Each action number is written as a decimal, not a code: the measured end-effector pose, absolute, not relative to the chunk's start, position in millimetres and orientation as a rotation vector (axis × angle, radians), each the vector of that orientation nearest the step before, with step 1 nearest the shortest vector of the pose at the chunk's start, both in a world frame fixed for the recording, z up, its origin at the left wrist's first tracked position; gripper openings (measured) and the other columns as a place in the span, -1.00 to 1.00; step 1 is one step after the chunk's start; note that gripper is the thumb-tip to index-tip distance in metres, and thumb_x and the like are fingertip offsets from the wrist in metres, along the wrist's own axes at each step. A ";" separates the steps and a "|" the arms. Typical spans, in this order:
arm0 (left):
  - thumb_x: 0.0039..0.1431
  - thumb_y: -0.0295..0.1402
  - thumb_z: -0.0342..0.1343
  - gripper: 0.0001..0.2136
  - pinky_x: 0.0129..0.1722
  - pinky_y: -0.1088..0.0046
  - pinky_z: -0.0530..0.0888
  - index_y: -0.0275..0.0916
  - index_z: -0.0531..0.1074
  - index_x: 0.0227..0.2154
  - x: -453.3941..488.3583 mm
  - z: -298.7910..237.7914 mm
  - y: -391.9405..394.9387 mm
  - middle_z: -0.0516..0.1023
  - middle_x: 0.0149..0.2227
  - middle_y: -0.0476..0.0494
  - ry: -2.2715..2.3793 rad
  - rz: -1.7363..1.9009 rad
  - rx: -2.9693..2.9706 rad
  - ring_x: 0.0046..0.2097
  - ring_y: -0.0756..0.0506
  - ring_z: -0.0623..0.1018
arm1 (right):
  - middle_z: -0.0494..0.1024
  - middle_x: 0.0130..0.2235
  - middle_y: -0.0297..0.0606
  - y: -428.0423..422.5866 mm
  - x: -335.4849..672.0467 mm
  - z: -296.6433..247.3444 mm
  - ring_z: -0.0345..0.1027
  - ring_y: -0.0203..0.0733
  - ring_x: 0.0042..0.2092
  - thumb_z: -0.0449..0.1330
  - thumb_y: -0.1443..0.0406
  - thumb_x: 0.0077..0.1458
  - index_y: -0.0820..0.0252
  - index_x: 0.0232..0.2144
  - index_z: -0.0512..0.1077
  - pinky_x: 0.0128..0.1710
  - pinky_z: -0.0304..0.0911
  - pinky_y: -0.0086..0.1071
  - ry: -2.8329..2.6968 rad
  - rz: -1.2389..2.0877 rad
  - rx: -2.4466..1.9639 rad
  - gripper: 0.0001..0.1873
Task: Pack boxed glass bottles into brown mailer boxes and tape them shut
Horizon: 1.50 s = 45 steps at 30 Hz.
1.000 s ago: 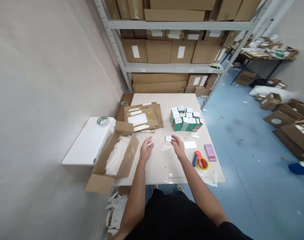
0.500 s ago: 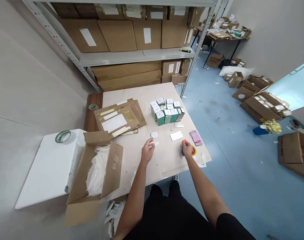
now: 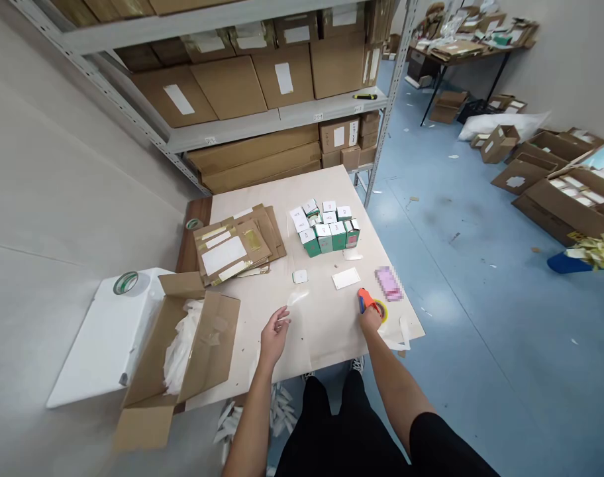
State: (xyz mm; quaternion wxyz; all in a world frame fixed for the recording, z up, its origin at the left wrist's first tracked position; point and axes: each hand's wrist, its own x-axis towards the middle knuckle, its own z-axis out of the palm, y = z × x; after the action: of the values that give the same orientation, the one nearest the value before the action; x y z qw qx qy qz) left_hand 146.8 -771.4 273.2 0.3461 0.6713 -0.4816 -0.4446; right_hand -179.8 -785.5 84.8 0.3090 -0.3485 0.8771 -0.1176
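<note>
My right hand point(image 3: 370, 320) rests on the orange and blue tape dispenser point(image 3: 369, 303) with its yellow tape roll, near the table's front right edge, fingers closed round it. My left hand point(image 3: 274, 330) hovers over the table with fingers loosely apart and nothing in it. Just beyond the left hand lies a clear plastic bag point(image 3: 298, 298), and past that a small white box point(image 3: 300, 276). A white card point(image 3: 346, 278) lies flat near the dispenser. A cluster of several green and white boxes point(image 3: 324, 227) stands farther back.
A stack of flat cardboard mailers point(image 3: 235, 246) lies at the table's back left. An open carton of white bags point(image 3: 187, 344) hangs off the left edge, beside a white board with a tape roll point(image 3: 126, 282). Shelves of cartons point(image 3: 262, 73) stand behind; blue floor lies right.
My right hand went from the table's middle to the tape dispenser and closed on it. My left hand drew back toward me. The view swung left and tilted.
</note>
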 end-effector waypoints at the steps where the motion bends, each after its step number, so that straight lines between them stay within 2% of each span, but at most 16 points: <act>1: 0.19 -0.04 0.18 -0.47 0.04 0.20 0.55 -0.20 0.47 0.15 137.9 275.3 -770.4 0.61 0.07 -0.31 -1.250 -1.159 1.726 -0.05 -0.19 0.67 | 0.59 -0.14 0.13 -788.0 -185.8 85.3 0.48 0.23 -0.02 0.26 0.21 0.03 0.25 -0.15 0.53 -0.04 0.30 -0.02 2.256 -0.282 -0.905 -0.66; 4: 0.19 -0.05 0.19 -0.48 0.02 0.20 0.56 -0.20 0.47 0.14 107.5 283.4 -773.2 0.62 0.04 -0.29 -1.286 -1.187 1.657 -0.08 -0.17 0.68 | 0.60 -0.25 0.06 -797.2 -204.1 94.6 0.51 0.19 -0.11 0.25 0.22 0.03 0.21 -0.26 0.53 -0.13 0.32 -0.06 2.183 -0.293 -0.871 -0.77; 8: 0.18 -0.05 0.21 -0.50 0.03 0.18 0.56 -0.22 0.50 0.10 65.0 298.0 -784.9 0.65 -0.03 -0.26 -1.337 -1.217 1.554 -0.14 -0.14 0.68 | 0.59 -0.23 0.00 -803.8 -224.0 121.6 0.50 0.13 -0.09 0.27 0.22 -0.03 0.18 -0.32 0.49 -0.14 0.37 -0.15 2.083 -0.569 -0.949 -0.80; 10: 0.20 -0.05 0.20 -0.52 0.01 0.18 0.57 -0.24 0.51 0.08 44.7 307.1 -790.9 0.67 -0.10 -0.24 -1.358 -1.214 1.501 -0.16 -0.14 0.68 | 0.58 -0.17 -0.04 -801.6 -229.0 140.8 0.49 0.11 -0.10 0.26 0.19 -0.03 0.18 -0.24 0.48 -0.13 0.40 -0.13 1.933 -0.836 -0.961 -0.72; 13: 0.24 -0.03 0.17 -0.56 -0.02 0.19 0.58 -0.25 0.55 0.02 16.9 323.8 -797.8 0.68 -0.19 -0.22 -1.402 -1.201 1.426 -0.18 -0.15 0.68 | 0.58 -0.08 -0.11 -792.5 -229.5 177.4 0.49 0.06 -0.06 0.25 0.14 0.04 0.14 0.00 0.41 -0.06 0.44 -0.08 1.599 -1.200 -0.965 -0.54; 16: 0.27 -0.05 0.16 -0.59 -0.03 0.21 0.58 -0.25 0.57 -0.02 -5.8 346.2 -802.9 0.69 -0.19 -0.22 -1.468 -1.191 1.342 -0.18 -0.15 0.68 | 0.57 0.02 -0.13 -781.9 -226.7 221.4 0.48 0.03 0.00 0.29 0.11 0.11 0.10 0.12 0.35 0.02 0.43 -0.07 1.286 -1.368 -0.989 -0.45; 20: 0.30 -0.11 0.14 -0.66 0.01 0.23 0.57 -0.22 0.60 -0.06 -24.4 388.6 -812.1 0.70 -0.16 -0.22 -1.584 -1.115 1.259 -0.12 -0.16 0.68 | 0.54 0.08 -0.14 -774.8 -225.2 276.9 0.46 0.03 0.06 0.35 0.13 0.11 0.06 0.17 0.35 0.10 0.39 -0.07 1.119 -1.319 -1.138 -0.40; 24: 0.34 -0.15 0.11 -0.67 0.08 0.23 0.54 -0.15 0.58 0.04 -29.9 440.6 -825.0 0.64 0.03 -0.21 -1.808 -0.977 1.155 0.06 -0.18 0.62 | 0.47 0.21 -0.14 -775.3 -222.8 313.7 0.39 0.06 0.19 0.38 0.17 0.09 0.01 0.25 0.32 0.22 0.29 -0.04 1.001 -1.330 -1.236 -0.31; 27: 0.39 -0.18 0.07 -0.67 0.22 0.19 0.46 -0.10 0.56 0.10 -29.8 473.0 -829.3 0.56 0.16 -0.20 -2.064 -0.963 1.038 0.20 -0.19 0.53 | 0.50 0.19 -0.14 -775.8 -220.4 330.4 0.38 0.08 0.19 0.38 0.18 0.09 0.02 0.19 0.40 0.22 0.28 -0.03 0.994 -1.351 -1.291 -0.39; 30: 0.39 -0.22 0.06 -0.68 0.30 0.13 0.39 -0.07 0.58 0.09 -28.7 491.2 -825.6 0.52 0.22 -0.18 -2.249 -0.933 0.991 0.26 -0.21 0.47 | 0.57 0.08 -0.17 -775.8 -219.8 342.8 0.42 0.05 0.09 0.36 0.19 0.09 0.05 0.10 0.46 0.14 0.33 -0.05 1.060 -1.346 -1.351 -0.49; 34: 0.39 -0.29 0.02 -0.69 0.25 0.13 0.44 -0.04 0.64 0.01 -26.2 498.7 -815.8 0.59 0.14 -0.15 -2.359 -0.814 0.976 0.20 -0.20 0.50 | 0.59 -0.01 -0.21 -776.6 -219.8 352.9 0.43 0.01 -0.01 0.34 0.20 0.07 0.08 0.02 0.49 0.05 0.35 -0.09 1.141 -1.328 -1.411 -0.56; 37: 0.34 -0.32 0.07 -0.71 0.21 0.14 0.46 -0.02 0.68 -0.05 -24.7 498.8 -810.4 0.65 0.02 -0.15 -2.352 -0.744 0.964 0.14 -0.20 0.52 | 0.59 -0.04 -0.22 -776.3 -217.9 354.2 0.43 0.00 -0.04 0.33 0.22 0.06 0.09 0.01 0.48 0.04 0.35 -0.10 1.164 -1.278 -1.442 -0.57; 41: 0.27 -0.26 0.17 -0.78 0.11 0.16 0.51 -0.01 0.72 -0.16 -21.6 492.2 -805.4 0.69 -0.13 -0.16 -2.255 -0.830 1.022 0.03 -0.22 0.56 | 0.56 0.01 -0.20 -773.1 -213.2 350.6 0.41 0.02 0.02 0.26 0.27 0.11 0.03 0.04 0.47 0.07 0.35 -0.09 1.129 -1.235 -1.557 -0.60; 45: 0.23 -0.15 0.24 -0.81 -0.02 0.19 0.55 -0.02 0.73 -0.24 -11.7 477.5 -800.5 0.70 -0.22 -0.17 -2.127 -0.925 1.123 -0.07 -0.23 0.59 | 0.55 -0.03 -0.16 -770.1 -207.5 345.5 0.39 0.07 0.02 0.28 0.25 0.10 0.05 -0.02 0.50 0.09 0.32 -0.03 1.237 -1.228 -1.635 -0.65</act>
State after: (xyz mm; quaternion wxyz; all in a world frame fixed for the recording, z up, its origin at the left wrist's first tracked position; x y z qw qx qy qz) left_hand -11.7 -800.5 477.5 0.2786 0.4184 -0.7927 -0.3449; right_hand -207.5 -770.1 345.5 0.3670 -0.6365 0.4814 -0.4779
